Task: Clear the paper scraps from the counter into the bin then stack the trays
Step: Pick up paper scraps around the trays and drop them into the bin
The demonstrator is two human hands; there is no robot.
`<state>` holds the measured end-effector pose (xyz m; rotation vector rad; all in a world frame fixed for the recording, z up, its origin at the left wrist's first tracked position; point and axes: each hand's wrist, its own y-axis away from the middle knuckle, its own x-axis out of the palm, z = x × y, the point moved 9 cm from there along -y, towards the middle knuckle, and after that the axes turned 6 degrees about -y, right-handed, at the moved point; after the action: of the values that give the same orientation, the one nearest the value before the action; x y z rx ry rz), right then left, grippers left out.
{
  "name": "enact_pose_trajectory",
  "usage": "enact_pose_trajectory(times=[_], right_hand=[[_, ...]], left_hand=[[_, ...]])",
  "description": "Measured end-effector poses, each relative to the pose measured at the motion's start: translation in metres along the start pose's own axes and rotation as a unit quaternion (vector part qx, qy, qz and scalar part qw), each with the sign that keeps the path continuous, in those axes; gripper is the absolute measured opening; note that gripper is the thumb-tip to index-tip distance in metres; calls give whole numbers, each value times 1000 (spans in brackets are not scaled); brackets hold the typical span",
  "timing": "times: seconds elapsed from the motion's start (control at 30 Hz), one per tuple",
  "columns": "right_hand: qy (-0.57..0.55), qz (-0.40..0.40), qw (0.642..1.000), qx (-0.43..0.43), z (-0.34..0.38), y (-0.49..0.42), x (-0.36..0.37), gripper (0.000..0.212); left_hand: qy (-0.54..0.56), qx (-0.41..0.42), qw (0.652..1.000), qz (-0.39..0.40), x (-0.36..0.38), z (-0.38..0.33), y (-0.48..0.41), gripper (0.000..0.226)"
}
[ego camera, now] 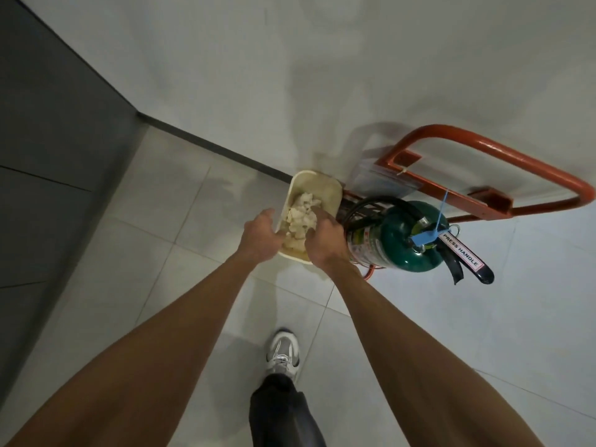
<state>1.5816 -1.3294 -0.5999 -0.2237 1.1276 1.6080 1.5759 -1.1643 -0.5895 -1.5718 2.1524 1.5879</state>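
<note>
1. Over the cream bin (317, 185) on the tiled floor (154, 201), both bare arms reach forward and down.
2. Bin stands against the white wall (290, 75), just beside a green fire extinguisher (403, 233). It is open-topped, and the hands cover its near rim.
3. Paper scraps (301, 216): pale crumpled clump at the bin's mouth, between the two hands. Cannot tell if the clump lies in the bin or is held just above it.
4. Left hand (259, 235): at the bin's left rim, back of the hand up, fingers curled down and forward. Fingertips are hidden, so cannot tell if it grips scraps, rim or nothing.
5. Right hand (325, 243): at the bin's right side, fingers bent down into the clump and touching it. Gripping or not, cannot tell.
6. Extinguisher sits in a red-orange metal stand (483, 148). It has a black lever with a "PRESS HANDLE" label (461, 253) and a blue tag (425, 238) at its neck.
7. Dark grey panel (48, 124) at left.
8. White shoe (283, 350) on the floor, low centre, with a dark trouser leg (280, 414) below it.
</note>
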Motion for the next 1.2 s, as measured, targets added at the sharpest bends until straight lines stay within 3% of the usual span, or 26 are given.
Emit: enact_pose_trajectory(times=[0.2,0.37,0.63,0.9,1.2], right_hand=[[-74,-42,989,-123,119,95,-47,50],[-56,-55,972,-223,251,208,-77,61],[-47,-21,935,-351,448,411,-47,69],[-24,62,881,-469,603,618,42,68],[30,164,816,-554,684,765,167,56]], left_hand=[[39,14,991,-124,-130,22,95,58],[27,29,969,-246,-261,52,235,57],[70,5,916,-394,-405,149,481,56],[118,-54,859,-496,-481,291,712,58],[163,-184,774,-583,-472,473,900,49]])
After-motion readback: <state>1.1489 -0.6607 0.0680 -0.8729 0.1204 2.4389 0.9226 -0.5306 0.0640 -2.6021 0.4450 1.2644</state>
